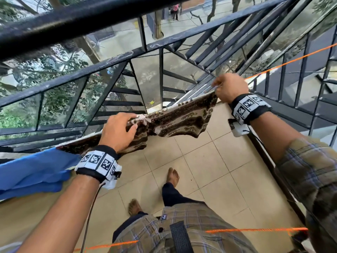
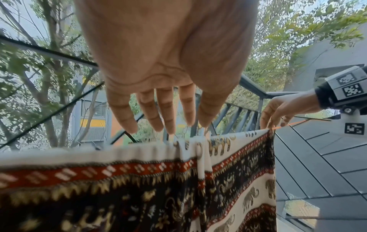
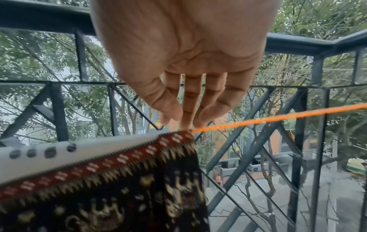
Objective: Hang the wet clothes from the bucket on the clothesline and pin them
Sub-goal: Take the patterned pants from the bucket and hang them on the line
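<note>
A brown, red and cream patterned cloth point(image 1: 182, 121) point(image 2: 139, 188) point(image 3: 99, 188) hangs folded over the orange clothesline point(image 1: 291, 60) point(image 3: 278, 117) along the balcony railing. My left hand point(image 1: 135, 121) point(image 2: 174, 125) pinches a bunched part of the cloth's top edge near its middle. My right hand point(image 1: 217, 86) point(image 3: 182, 124) pinches the cloth's right end where it meets the bare line. In the left wrist view the right hand point(image 2: 272, 124) shows at that corner. No bucket is in view.
A black metal railing point(image 1: 109, 59) runs just beyond the line, with a street and trees far below. A blue cloth point(image 1: 32, 176) hangs to the left of the patterned one. A second orange line point(image 1: 255, 230) crosses near my waist. My bare feet stand on a beige tiled floor point(image 1: 218, 170).
</note>
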